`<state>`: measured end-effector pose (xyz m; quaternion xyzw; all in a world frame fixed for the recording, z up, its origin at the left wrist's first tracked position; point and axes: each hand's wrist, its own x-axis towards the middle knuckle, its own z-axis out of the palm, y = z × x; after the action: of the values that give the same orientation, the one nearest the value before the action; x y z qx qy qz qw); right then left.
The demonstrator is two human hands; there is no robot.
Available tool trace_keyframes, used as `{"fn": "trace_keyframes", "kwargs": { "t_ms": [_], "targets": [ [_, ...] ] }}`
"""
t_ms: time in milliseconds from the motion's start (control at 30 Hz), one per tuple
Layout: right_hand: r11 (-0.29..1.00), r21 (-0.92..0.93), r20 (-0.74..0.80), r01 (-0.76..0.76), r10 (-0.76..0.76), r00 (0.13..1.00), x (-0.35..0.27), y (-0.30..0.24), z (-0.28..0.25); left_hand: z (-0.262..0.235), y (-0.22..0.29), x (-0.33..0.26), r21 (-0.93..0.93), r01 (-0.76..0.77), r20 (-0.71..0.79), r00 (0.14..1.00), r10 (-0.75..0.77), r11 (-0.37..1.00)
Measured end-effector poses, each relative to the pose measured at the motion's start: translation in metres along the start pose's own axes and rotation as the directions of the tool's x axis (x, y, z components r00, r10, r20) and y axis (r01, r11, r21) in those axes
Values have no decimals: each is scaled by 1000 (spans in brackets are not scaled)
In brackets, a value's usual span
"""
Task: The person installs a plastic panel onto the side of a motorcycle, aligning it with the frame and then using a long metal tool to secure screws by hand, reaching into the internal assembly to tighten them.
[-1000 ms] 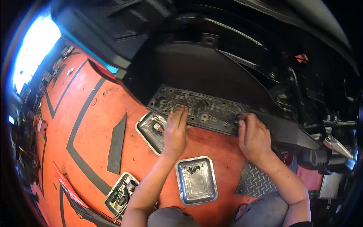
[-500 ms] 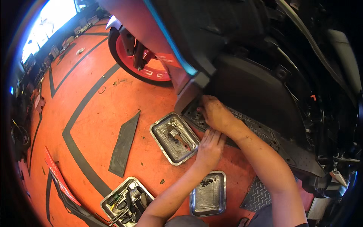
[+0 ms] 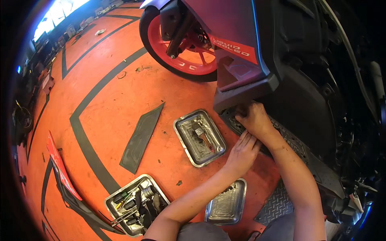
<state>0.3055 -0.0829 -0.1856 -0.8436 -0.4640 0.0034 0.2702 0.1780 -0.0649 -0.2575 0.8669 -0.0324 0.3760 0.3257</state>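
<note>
My right hand (image 3: 256,119) is closed at the front of the scooter's black footboard (image 3: 287,141), beneath the lower corner of the front panel (image 3: 247,93). Its fingers curl inward, and whatever they pinch is hidden. Just below its wrist, my left hand (image 3: 242,156) lies against the footboard's outer edge with the fingers stretched out side by side. The tips of the left fingers are partly covered by the right wrist. A metal tray (image 3: 181,138) holding a brush (image 3: 204,137) with a wooden handle sits on the floor left of my hands.
A second tray (image 3: 109,209) holds tools. Another tray (image 3: 243,201) with small dark parts lies below my left forearm. A dark flat panel (image 3: 141,138), a red-and-black fairing piece (image 3: 64,172) and a tread-plate mat (image 3: 277,205) lie on the orange floor. The red front wheel (image 3: 181,66) stands beyond.
The view has swung so that the scooter, trays and hands appear farther right. Both hands keep their places at the footboard, with little visible movement against it.
</note>
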Motion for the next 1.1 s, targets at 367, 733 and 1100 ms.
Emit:
{"fn": "trace_keyframes", "kwargs": {
  "t_ms": [367,733,1100],
  "targets": [
    [927,-374,57,-7,30,998,6,-26,7,6,-5,-11,-10,39,102,994,-38,999],
    [990,-24,113,-142,144,983,6,1,-17,-25,-25,-2,-470,515,-396,603,-693,717],
    [1000,8,108,-4,3,994,5,4,-10,-39,-61,11,-780,575,174,580,-796,248]
  ]
}}
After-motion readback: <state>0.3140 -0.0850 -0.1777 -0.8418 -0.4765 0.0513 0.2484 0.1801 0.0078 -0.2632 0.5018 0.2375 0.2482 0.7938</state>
